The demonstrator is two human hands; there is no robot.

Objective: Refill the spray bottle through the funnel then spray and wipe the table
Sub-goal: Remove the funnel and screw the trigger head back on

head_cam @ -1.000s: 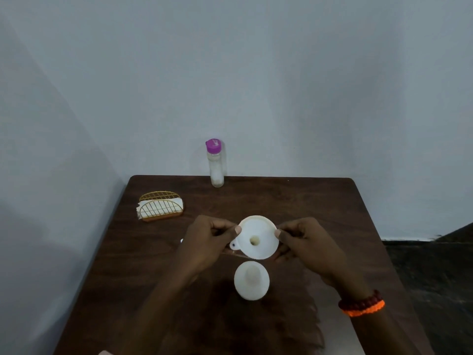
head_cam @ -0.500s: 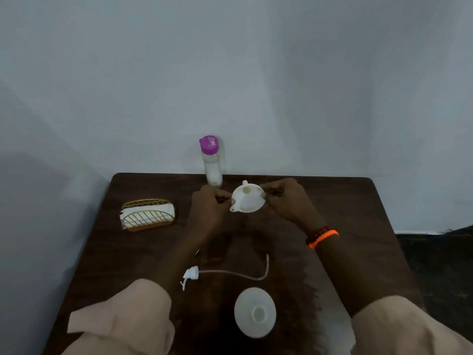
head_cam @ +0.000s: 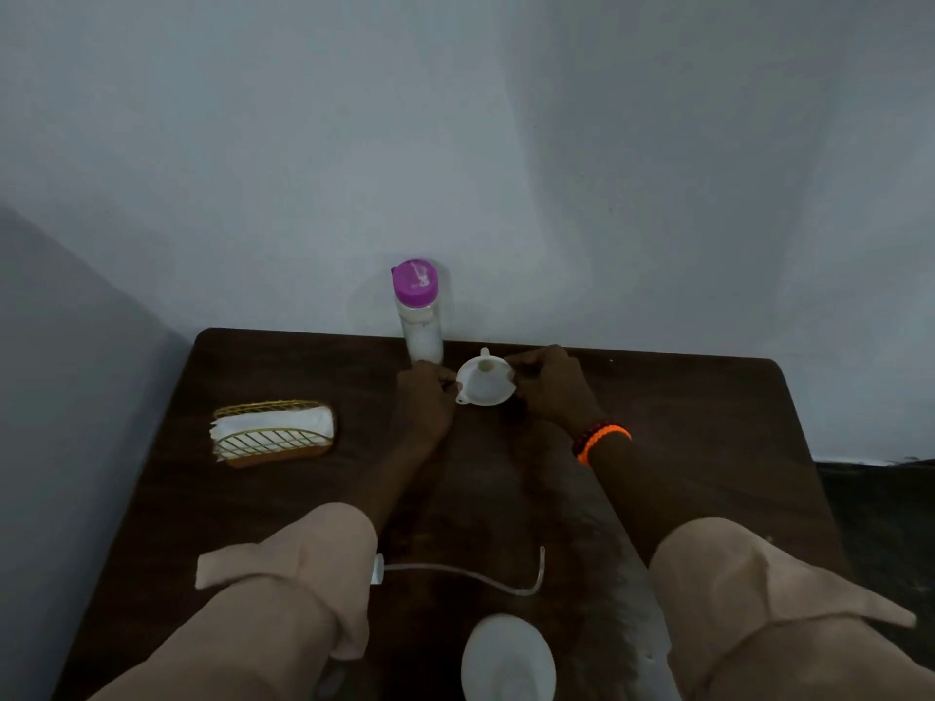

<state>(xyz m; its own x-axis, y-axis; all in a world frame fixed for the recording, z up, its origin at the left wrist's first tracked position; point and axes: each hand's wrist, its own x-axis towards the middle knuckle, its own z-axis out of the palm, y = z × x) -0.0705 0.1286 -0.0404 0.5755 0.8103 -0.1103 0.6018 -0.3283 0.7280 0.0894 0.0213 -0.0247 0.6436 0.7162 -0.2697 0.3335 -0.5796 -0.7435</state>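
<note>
A small white funnel (head_cam: 484,384) is held far out over the back of the dark wooden table (head_cam: 708,422), pinched on its rim by my left hand (head_cam: 424,397) and my right hand (head_cam: 549,384). Just behind my left hand a clear refill bottle with a purple cap (head_cam: 419,316) stands against the wall. The white spray bottle (head_cam: 508,660) stands uncapped at the near edge. Its sprayer head with the long dip tube (head_cam: 470,574) lies flat on the table, partly hidden by my left sleeve.
A gold wire holder with white napkins (head_cam: 273,433) sits at the table's left side. A grey wall closes the back and left. Dark floor shows past the table's right edge.
Both hands have carried the funnel away from above the spray bottle out toward the back of the table, near the purple-capped bottle. The sprayer head and tube have come into view.
</note>
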